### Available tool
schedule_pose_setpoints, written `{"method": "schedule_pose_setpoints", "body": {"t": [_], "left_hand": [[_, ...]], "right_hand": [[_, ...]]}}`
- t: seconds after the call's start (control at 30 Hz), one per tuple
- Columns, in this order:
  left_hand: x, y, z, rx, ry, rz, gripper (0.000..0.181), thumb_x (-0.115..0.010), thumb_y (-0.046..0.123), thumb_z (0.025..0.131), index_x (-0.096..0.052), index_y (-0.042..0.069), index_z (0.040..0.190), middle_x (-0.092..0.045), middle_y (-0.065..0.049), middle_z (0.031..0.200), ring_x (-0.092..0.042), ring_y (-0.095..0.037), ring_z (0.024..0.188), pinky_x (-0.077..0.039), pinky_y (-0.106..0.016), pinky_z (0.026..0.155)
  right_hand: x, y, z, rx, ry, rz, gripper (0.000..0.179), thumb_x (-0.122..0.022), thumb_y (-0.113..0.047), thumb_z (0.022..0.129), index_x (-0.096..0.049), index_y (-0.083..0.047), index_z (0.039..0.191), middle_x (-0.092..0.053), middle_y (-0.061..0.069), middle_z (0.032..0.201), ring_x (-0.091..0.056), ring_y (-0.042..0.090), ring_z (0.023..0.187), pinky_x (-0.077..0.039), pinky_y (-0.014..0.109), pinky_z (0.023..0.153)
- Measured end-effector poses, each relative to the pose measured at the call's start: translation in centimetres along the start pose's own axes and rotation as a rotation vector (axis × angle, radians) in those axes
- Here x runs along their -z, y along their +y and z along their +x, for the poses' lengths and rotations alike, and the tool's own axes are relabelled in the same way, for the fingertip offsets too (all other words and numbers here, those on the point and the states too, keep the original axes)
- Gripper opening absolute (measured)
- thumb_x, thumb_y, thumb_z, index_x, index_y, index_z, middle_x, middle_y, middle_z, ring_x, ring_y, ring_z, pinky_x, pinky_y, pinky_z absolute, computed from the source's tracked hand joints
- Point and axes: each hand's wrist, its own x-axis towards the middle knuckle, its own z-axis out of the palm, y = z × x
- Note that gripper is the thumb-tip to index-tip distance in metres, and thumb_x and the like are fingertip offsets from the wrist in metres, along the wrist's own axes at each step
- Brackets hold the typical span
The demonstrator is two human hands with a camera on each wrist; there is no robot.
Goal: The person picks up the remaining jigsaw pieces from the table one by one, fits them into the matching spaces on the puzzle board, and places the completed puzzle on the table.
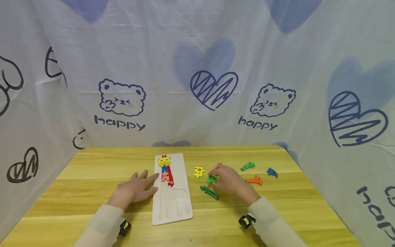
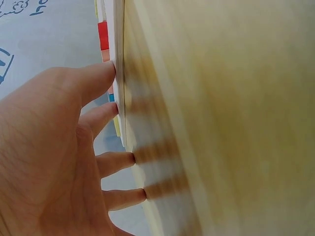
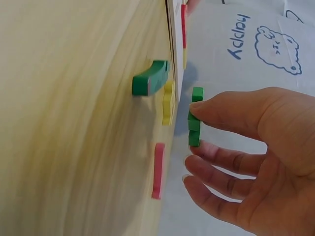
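Note:
In the head view a pale wooden puzzle board (image 1: 178, 168) lies on the table, with a yellow giraffe head (image 1: 164, 161) and blue, pink and red pieces fitted in its upper part. My left hand (image 1: 135, 188), fingers spread, rests at the board's left edge; thumb and index fingertip touch that edge in the left wrist view. To the right of the board, my right hand (image 1: 232, 181) pinches a green puzzle piece (image 3: 194, 118) between thumb and index finger, raised off the table. The other fingers of that hand are bent loosely below it.
Around the right hand lie a yellow piece (image 1: 199, 172), a dark green piece (image 1: 209, 192) and a pink piece (image 3: 158, 171). Farther right are a green piece (image 1: 248, 166), an orange piece (image 1: 254, 180) and a blue piece (image 1: 272, 172). A printed curtain (image 1: 166, 103) hangs behind the table.

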Motion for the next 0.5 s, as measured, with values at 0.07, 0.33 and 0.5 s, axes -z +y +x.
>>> {"method": "schedule_pose_setpoints", "body": {"t": [0.07, 0.33, 0.5], "left_hand": [[-0.1, 0.1, 0.0, -0.004, -0.001, -0.004, 0.067, -0.049, 0.06, 0.103, -0.034, 0.031, 0.162, -0.026, -0.022, 0.169, -0.022, -0.062, 0.15, -0.024, -0.097, 0.092], [-0.1, 0.0, 0.1, 0.001, -0.002, -0.002, 0.067, -0.05, 0.058, 0.103, -0.035, 0.03, 0.162, -0.027, -0.023, 0.169, -0.022, -0.063, 0.149, -0.025, -0.098, 0.09], [-0.1, 0.0, 0.1, -0.001, -0.001, -0.003, 0.067, -0.051, 0.058, 0.102, -0.035, 0.03, 0.161, -0.027, -0.024, 0.169, -0.023, -0.064, 0.149, -0.025, -0.098, 0.09]], "right_hand": [[-0.2, -0.2, 0.1, 0.006, -0.006, 0.006, 0.033, -0.075, -0.006, 0.089, -0.075, -0.004, 0.121, -0.075, 0.008, 0.113, -0.064, 0.021, 0.095, -0.059, 0.042, 0.089], [-0.7, -1.3, 0.7, 0.062, -0.017, -0.029, 0.033, -0.075, -0.01, 0.089, -0.076, -0.009, 0.122, -0.069, 0.005, 0.105, -0.051, 0.015, 0.083, -0.045, 0.027, 0.071], [-0.9, -2.0, 1.2, 0.11, -0.024, -0.053, 0.031, -0.077, -0.011, 0.089, -0.077, -0.009, 0.12, -0.069, 0.005, 0.099, -0.045, 0.013, 0.078, -0.038, 0.023, 0.066]]}}
